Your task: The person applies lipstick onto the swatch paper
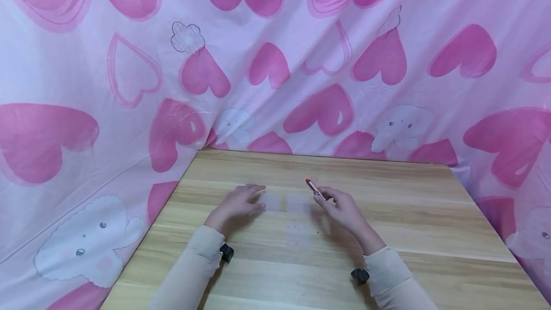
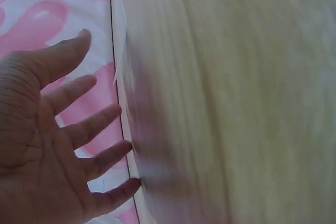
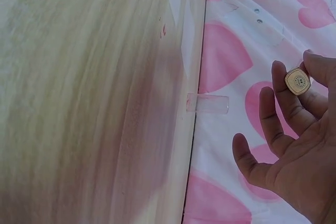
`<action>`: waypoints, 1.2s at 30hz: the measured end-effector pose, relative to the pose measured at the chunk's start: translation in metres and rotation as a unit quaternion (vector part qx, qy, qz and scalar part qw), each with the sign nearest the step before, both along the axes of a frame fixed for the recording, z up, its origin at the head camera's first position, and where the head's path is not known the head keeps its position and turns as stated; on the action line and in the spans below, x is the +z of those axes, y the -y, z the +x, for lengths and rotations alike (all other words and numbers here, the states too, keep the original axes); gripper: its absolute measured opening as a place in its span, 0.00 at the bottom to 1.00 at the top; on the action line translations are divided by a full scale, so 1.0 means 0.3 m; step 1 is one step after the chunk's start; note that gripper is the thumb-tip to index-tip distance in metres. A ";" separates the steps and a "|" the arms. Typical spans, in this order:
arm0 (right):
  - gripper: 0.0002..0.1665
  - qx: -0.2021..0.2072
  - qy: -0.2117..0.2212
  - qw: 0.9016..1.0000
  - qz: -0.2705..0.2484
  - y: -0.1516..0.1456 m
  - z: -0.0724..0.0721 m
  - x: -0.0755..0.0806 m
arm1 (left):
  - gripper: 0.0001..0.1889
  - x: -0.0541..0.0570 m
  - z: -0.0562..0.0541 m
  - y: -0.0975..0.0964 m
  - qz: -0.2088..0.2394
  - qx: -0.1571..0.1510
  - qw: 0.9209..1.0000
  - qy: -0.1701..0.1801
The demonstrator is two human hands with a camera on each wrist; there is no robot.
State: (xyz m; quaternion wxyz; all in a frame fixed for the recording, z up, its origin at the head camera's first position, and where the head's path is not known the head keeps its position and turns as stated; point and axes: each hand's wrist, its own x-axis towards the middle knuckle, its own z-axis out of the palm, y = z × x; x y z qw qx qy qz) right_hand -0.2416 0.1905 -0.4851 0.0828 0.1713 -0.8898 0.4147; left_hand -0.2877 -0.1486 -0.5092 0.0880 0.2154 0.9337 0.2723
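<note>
Right fingers (image 3: 269, 109) pinching a red-tipped lipstick (image 1: 315, 189), left fingers (image 2: 90, 129) loosely spread, base print (image 3: 300, 81) too small to read

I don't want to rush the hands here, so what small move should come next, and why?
I'd probably lower the left hand to steady the left translucent square on the table: that hand is open, holds nothing and is right beside the square, while the right hand holds the uncapped red lipstick raised above the tabletop.
</note>
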 end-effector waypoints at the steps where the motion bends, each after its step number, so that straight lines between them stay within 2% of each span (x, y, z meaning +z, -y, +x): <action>1: 0.20 -0.001 0.002 1.000 0.002 0.001 0.000 0.000 | 0.34 -0.002 -0.002 -0.002 -0.010 -0.008 1.000 0.003; 4: 0.19 0.004 0.004 1.000 -0.001 0.006 0.000 0.000 | 0.33 -0.006 -0.007 -0.009 -0.025 -0.020 0.999 0.018; 14: 0.19 0.016 0.006 1.000 -0.001 0.013 -0.003 -0.009 | 0.32 -0.004 -0.001 -0.010 -0.032 0.000 0.998 0.054; 19: 0.21 0.017 0.006 1.000 0.003 0.014 -0.007 -0.009 | 0.32 -0.006 -0.001 -0.008 -0.036 0.004 0.998 0.045; 25: 0.18 0.017 0.005 1.000 0.010 0.020 -0.010 -0.005 | 0.32 -0.007 -0.004 -0.008 -0.050 0.009 0.998 0.037; 31: 0.18 0.038 0.010 0.999 0.010 0.037 -0.018 0.010 | 0.32 -0.009 -0.005 -0.010 -0.053 0.010 0.998 0.037; 36: 0.13 0.051 0.016 0.998 0.020 0.064 -0.030 0.017 | 0.32 -0.009 -0.003 -0.015 -0.057 0.008 0.997 0.042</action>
